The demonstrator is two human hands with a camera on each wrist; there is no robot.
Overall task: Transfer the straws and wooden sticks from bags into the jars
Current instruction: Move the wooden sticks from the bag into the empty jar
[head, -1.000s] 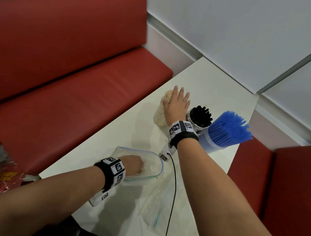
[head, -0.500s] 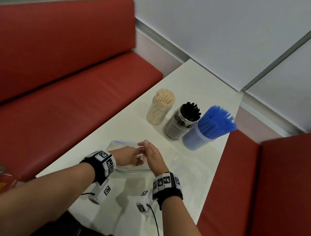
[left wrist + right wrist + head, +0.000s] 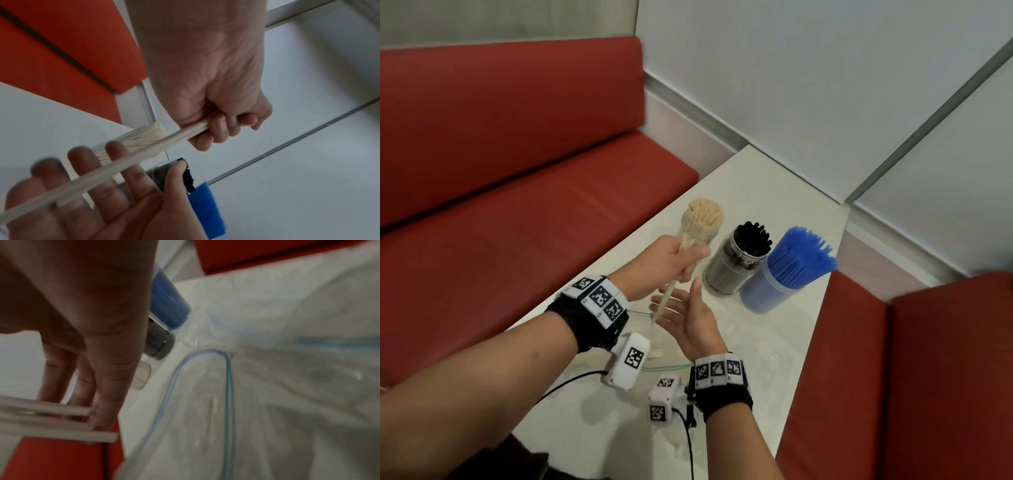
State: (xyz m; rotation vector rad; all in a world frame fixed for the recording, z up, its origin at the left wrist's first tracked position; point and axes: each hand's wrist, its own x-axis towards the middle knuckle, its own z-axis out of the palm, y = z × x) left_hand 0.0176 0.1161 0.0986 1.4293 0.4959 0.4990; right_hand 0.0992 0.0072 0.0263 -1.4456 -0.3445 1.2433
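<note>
My left hand (image 3: pixel 671 262) grips a small bundle of wooden sticks (image 3: pixel 666 298) above the table, in front of the jars; its fingers (image 3: pixel 218 129) curl round them. The bundle slants down to my right hand (image 3: pixel 688 317), which is open with its palm (image 3: pixel 98 206) and straight fingers (image 3: pixel 104 386) against the lower stick ends (image 3: pixel 68 412). Three jars stand in a row: one packed with wooden sticks (image 3: pixel 702 219), one with black straws (image 3: pixel 739 260), one with blue straws (image 3: pixel 787 270). A clear zip bag (image 3: pixel 226 402) lies flat on the table under my hands.
The white table (image 3: pixel 767 185) sits in a corner between red benches (image 3: pixel 534 212) on the left and right (image 3: pixel 893 377). A few loose sticks (image 3: pixel 655 353) lie on the bag near my left wrist. Clear plastic (image 3: pixel 298 313) covers the near table.
My right hand left the top of the stick jar and met the left at the bag. The left hand then rose with sticks, and the right opened against their ends.
</note>
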